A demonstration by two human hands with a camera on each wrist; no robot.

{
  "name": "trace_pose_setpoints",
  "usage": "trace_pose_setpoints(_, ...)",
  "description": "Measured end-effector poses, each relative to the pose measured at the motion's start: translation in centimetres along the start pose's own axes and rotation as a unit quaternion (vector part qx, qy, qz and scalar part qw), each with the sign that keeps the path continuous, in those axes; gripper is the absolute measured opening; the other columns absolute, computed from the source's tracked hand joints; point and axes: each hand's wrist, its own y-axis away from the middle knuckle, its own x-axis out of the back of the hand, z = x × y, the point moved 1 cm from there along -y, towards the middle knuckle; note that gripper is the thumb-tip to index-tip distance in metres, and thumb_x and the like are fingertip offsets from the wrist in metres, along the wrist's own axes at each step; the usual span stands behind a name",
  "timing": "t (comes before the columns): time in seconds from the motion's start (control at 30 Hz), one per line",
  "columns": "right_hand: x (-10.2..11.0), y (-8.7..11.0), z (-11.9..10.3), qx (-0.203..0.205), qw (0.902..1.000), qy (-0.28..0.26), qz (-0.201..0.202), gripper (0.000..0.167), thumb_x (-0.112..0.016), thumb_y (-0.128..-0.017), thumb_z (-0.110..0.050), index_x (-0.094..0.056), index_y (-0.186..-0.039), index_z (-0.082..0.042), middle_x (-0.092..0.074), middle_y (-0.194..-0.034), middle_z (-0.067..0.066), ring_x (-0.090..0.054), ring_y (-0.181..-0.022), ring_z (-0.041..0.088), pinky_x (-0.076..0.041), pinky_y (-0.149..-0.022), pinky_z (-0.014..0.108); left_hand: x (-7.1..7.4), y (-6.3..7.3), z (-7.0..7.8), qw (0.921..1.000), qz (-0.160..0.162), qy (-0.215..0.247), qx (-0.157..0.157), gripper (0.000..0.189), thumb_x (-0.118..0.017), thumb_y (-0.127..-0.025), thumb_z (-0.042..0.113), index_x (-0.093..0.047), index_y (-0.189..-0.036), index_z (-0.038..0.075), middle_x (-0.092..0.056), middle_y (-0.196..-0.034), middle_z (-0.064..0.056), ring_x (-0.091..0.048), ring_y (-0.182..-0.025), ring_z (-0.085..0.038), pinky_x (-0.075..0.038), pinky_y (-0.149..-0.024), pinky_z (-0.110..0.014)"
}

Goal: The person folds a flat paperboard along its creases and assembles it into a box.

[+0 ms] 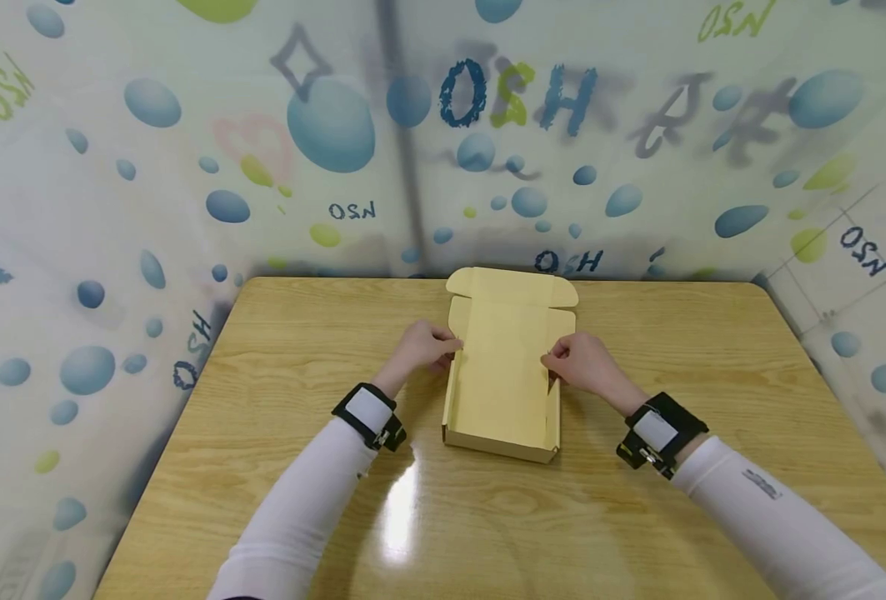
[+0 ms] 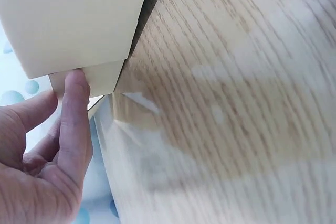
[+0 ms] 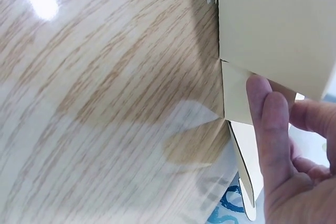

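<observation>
A tan cardboard mailer box (image 1: pixel 504 375) lies on the wooden table, its tabbed lid panel (image 1: pixel 513 287) unfolded flat toward the wall. On its left edge my left hand (image 1: pixel 429 343) pinches the side between thumb and index finger. Opposite, my right hand (image 1: pixel 583 360) pinches the right side. A small end flap (image 2: pixel 102 77) shows by the left fingertips in the left wrist view, beside the taller side wall (image 2: pixel 73 19). In the right wrist view, two fingers lie against a similar flap (image 3: pixel 236 93), with the thumb behind.
The wooden table (image 1: pixel 322 333) runs back to a wall covering (image 1: pixel 420 167) printed with blue and green drops and letters. Light glares off the tabletop in front of the box. Both wrists wear black straps over white sleeves.
</observation>
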Motion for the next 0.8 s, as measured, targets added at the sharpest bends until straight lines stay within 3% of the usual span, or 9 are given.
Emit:
trace_pose_setpoints(0.1, 0.0, 0.0, -0.1, 0.002, 1.0, 0.008, 0.006, 0.026, -0.063, -0.103, -0.02, -0.073, -0.089, -0.001, -0.073, -0.075, 0.009, -0.058, -0.063, 0.013, -0.045, -0.062, 0.026, -0.2, 0.3, 0.5, 0.9999, 0.001, -0.011, -0.008, 0.026, -0.072, -0.101, 0.022, -0.08, -0.094, -0.001, -0.069, -0.071, -0.001, -0.061, -0.057, -0.006, -0.056, -0.057, -0.021)
trace_pose_setpoints(0.27, -0.1, 0.1, -0.4, -0.003, 0.9999, 0.01, 0.01, 0.026, -0.063, -0.103, -0.02, -0.073, -0.088, -0.001, -0.072, -0.074, 0.009, -0.057, -0.064, 0.014, -0.043, -0.061, 0.026, -0.7, 0.6, 0.8, 0.9981, 0.006, -0.04, -0.047, 0.035, -0.069, -0.102, 0.021, -0.076, -0.074, 0.001, -0.06, -0.055, 0.006, -0.051, -0.046, -0.009, -0.044, -0.049, -0.018)
trace_pose_setpoints(0.4, -0.1, 0.3, -0.3, -0.008, 0.9999, 0.0, 0.011, 0.025, -0.062, -0.103, -0.019, -0.072, -0.091, 0.001, -0.071, -0.073, 0.009, -0.057, -0.063, 0.014, -0.044, -0.061, 0.026, -0.8, 0.2, 0.2, 0.9976, 0.01, -0.037, -0.058, 0.034, -0.069, -0.102, 0.022, -0.074, -0.074, 0.004, -0.059, -0.056, 0.007, -0.05, -0.047, -0.009, -0.041, -0.05, -0.019)
trace_pose_setpoints(0.5, -0.1, 0.3, -0.1, -0.007, 0.9999, -0.002, 0.013, 0.025, -0.062, -0.103, -0.019, -0.072, -0.092, 0.001, -0.07, -0.073, 0.008, -0.057, -0.063, 0.014, -0.044, -0.061, 0.026, -0.8, 0.1, -0.2, 0.9977, 0.016, -0.037, -0.054, 0.03, -0.07, -0.102, 0.024, -0.077, -0.082, 0.002, -0.06, -0.061, 0.005, -0.049, -0.049, -0.009, -0.039, -0.051, -0.02)
trace_pose_setpoints(0.57, -0.2, 0.2, 0.0, -0.006, 0.9998, -0.004, 0.016, 0.025, -0.062, -0.103, -0.019, -0.072, -0.093, 0.002, -0.07, -0.073, 0.008, -0.057, -0.063, 0.014, -0.044, -0.061, 0.026, -0.8, 0.1, -0.3, 0.9979, 0.019, -0.035, -0.052, 0.025, -0.071, -0.101, 0.024, -0.079, -0.097, 0.001, -0.066, -0.068, 0.001, -0.052, -0.052, -0.008, -0.042, -0.052, -0.019)
trace_pose_setpoints(0.7, -0.3, 0.4, 0.2, -0.004, 0.9997, -0.01, 0.024, 0.025, -0.062, -0.103, -0.019, -0.072, -0.095, 0.002, -0.071, -0.074, 0.01, -0.058, -0.062, 0.013, -0.045, -0.061, 0.027, -0.8, 0.4, -0.3, 0.9982, 0.012, -0.028, -0.052, 0.034, -0.07, -0.102, 0.022, -0.073, -0.129, 0.001, -0.078, -0.094, -0.014, -0.058, -0.061, -0.007, -0.049, -0.057, -0.019)
trace_pose_setpoints(0.8, -0.4, 0.5, 0.2, -0.004, 0.9994, -0.012, 0.032, 0.025, -0.063, -0.103, -0.019, -0.073, -0.097, 0.003, -0.073, -0.078, 0.012, -0.059, -0.062, 0.013, -0.045, -0.06, 0.026, -0.8, 0.6, -0.3, 0.9984, -0.004, -0.019, -0.053, 0.04, -0.07, -0.102, 0.022, -0.069, -0.137, 0.003, -0.078, -0.113, -0.021, -0.062, -0.066, -0.008, -0.053, -0.059, -0.02)
